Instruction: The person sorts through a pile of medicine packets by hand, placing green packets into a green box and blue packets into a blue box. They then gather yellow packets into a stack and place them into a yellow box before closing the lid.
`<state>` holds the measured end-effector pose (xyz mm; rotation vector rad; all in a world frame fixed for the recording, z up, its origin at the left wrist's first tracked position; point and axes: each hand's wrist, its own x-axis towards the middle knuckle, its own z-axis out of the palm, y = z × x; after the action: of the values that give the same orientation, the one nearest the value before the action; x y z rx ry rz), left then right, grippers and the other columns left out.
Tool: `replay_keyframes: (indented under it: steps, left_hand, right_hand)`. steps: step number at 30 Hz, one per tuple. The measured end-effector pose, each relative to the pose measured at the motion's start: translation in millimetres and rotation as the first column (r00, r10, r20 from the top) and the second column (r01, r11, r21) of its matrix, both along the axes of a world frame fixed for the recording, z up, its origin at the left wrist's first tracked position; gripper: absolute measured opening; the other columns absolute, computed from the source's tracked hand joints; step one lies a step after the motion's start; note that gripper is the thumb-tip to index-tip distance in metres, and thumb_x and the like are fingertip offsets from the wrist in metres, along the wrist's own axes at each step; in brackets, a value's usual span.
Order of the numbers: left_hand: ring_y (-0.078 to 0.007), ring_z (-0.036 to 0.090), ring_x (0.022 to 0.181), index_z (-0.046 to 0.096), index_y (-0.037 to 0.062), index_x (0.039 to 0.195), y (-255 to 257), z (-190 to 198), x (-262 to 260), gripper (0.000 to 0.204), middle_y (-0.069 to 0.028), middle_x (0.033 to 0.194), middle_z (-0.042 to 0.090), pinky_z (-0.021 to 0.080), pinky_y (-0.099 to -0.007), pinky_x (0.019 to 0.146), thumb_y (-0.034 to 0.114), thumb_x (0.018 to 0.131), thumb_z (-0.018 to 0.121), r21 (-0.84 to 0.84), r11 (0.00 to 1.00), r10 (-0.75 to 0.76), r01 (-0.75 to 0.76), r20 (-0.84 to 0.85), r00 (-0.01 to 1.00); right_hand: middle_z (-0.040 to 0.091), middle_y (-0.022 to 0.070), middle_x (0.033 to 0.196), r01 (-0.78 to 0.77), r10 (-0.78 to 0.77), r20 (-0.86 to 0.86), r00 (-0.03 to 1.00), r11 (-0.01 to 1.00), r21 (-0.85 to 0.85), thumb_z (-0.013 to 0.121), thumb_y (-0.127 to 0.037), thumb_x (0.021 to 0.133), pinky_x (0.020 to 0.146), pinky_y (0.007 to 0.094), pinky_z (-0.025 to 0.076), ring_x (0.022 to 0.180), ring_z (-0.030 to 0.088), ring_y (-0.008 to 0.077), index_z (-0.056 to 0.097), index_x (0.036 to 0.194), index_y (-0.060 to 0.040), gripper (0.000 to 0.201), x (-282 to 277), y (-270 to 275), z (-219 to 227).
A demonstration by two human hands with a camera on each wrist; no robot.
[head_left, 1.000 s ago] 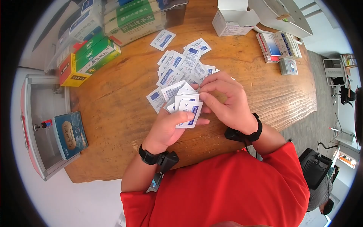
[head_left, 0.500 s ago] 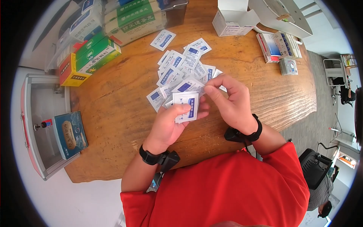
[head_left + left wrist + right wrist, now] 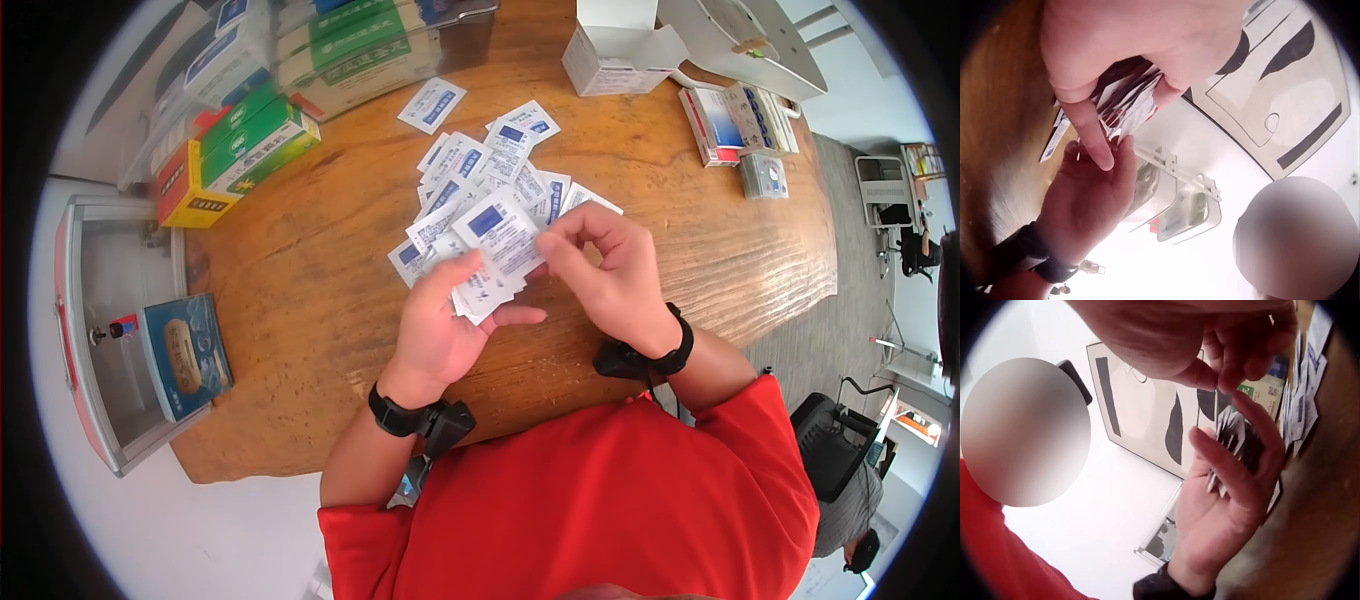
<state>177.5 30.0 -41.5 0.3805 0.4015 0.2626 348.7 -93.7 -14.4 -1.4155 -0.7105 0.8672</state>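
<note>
In the head view the left hand (image 3: 437, 325) grips a small stack of white-and-blue sachets (image 3: 484, 291), thumb on top and fingers beneath. Thumb and index finger of the right hand (image 3: 612, 275) pinch the edge of one sachet (image 3: 500, 233) that lies at the top of that stack, its blue rectangle facing up. Beyond the hands a loose pile of similar sachets (image 3: 461, 158) is spread on the table. The right wrist view shows the held stack (image 3: 1230, 434) edge-on between the left thumb and fingers.
An open white box (image 3: 618, 68) stands at the back. Medicine boxes (image 3: 735, 120) lie at the back right. Green-and-yellow boxes (image 3: 240, 160) and a clear bin (image 3: 360, 60) are at the back left. A blue box (image 3: 187, 357) leans by the drawer at left.
The sachet pinched by the right hand has come over the top of the stack, covering part of it. The left thumb has shifted up and left, and the stack has tilted.
</note>
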Motion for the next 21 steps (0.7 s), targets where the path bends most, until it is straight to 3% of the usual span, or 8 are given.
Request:
replay_keyframes:
  steps: [2,4,9,14,16,18,20,21]
  left_hand:
    - [-0.0364,0.065,0.134,0.045,0.0024,0.159,0.7,-1.4,-3.2,0.057,-0.0194,0.147,0.064,0.064,-0.0561,0.099,0.019,0.106,0.058,-0.057,0.998,0.026,-0.024,0.034,0.999]
    - [-0.0346,0.065,0.134,0.047,0.0033,0.158,0.4,-1.8,-4.1,0.056,-0.0177,0.147,0.063,0.064,-0.0573,0.099,0.014,0.105,0.061,-0.113,0.992,0.061,-0.053,0.066,0.996]
    - [-0.0282,0.065,0.133,0.048,0.0036,0.157,-3.9,0.6,0.2,0.060,-0.0137,0.146,0.062,0.062,-0.0556,0.104,0.006,0.100,0.066,0.189,0.981,-0.026,0.037,-0.061,0.998]
    - [-0.0323,0.054,0.145,0.050,0.0069,0.153,-7.1,-1.9,4.5,0.060,-0.0156,0.155,0.054,0.049,-0.0544,0.118,0.012,0.097,0.069,0.260,0.965,0.042,-0.023,-0.068,0.997]
    - [-0.0333,0.050,0.150,0.051,0.0075,0.153,-8.7,-1.6,5.7,0.060,-0.0161,0.161,0.050,0.042,-0.0544,0.124,0.011,0.096,0.070,0.338,0.941,0.051,-0.027,-0.063,0.997]
    - [-0.0293,0.043,0.155,0.060,0.0053,0.149,-11.9,0.6,5.3,0.052,-0.0138,0.169,0.043,0.036,-0.0463,0.125,0.009,0.097,0.068,0.466,0.882,0.068,-0.070,0.022,0.997]
    - [-0.0299,0.038,0.158,0.062,0.0064,0.148,-10.5,-6.5,3.0,0.051,-0.0139,0.172,0.038,0.033,-0.0469,0.127,0.010,0.097,0.069,0.592,0.806,0.027,-0.022,0.002,1.000]
    - [-0.0305,0.033,0.162,0.064,0.0075,0.146,-10.0,-7.7,2.3,0.050,-0.0140,0.176,0.033,0.029,-0.0474,0.130,0.011,0.097,0.069,0.701,0.713,-0.007,0.022,-0.024,1.000]
  right_hand:
    - [0.076,0.0060,0.086,-0.024,0.047,0.233,0.971,0.995,-0.099,0.075,-0.007,0.100,0.066,0.0265,0.055,0.075,0.069,0.0083,0.072,0.095,0.0046,0.013,0.3,1.0,3.4]
    - [0.075,0.0058,0.083,-0.042,0.078,0.292,0.953,0.991,-0.128,0.077,-0.007,0.098,0.065,0.0266,0.055,0.074,0.069,0.0085,0.072,0.094,0.0039,0.013,1.5,1.8,2.1]
    - [0.074,0.0076,0.084,-0.148,0.165,0.363,0.917,0.986,-0.075,0.082,-0.008,0.094,0.062,0.0276,0.053,0.070,0.067,0.0109,0.073,0.090,0.0017,0.014,2.0,2.0,-7.2]
    - [0.075,0.0098,0.106,-0.090,0.044,0.515,0.856,0.994,0.065,0.088,-0.011,0.089,0.078,0.0322,0.057,0.089,0.070,0.0149,0.073,0.107,-0.0015,0.025,4.6,5.5,-2.6]
    - [0.075,0.0100,0.108,-0.112,0.080,0.401,0.912,0.992,0.057,0.088,-0.011,0.089,0.082,0.0325,0.056,0.093,0.069,0.0152,0.072,0.114,-0.0022,0.030,-0.5,6.4,5.5]
    - [0.075,0.0101,0.110,-0.133,0.113,0.282,0.953,0.990,0.054,0.087,-0.011,0.090,0.085,0.0328,0.056,0.096,0.069,0.0156,0.072,0.121,-0.0030,0.035,0.9,4.6,9.1]
    - [0.073,0.0091,0.123,-0.414,0.426,0.154,0.891,0.904,-0.106,0.086,-0.008,0.090,0.098,0.0352,0.055,0.112,0.068,0.0165,0.066,0.133,0.0012,0.048,8.3,0.2,10.2]
    - [0.073,0.0091,0.123,-0.411,0.423,0.159,0.892,0.906,-0.101,0.086,-0.008,0.090,0.098,0.0352,0.055,0.112,0.068,0.0165,0.066,0.133,0.0012,0.048,7.8,-1.2,7.6]
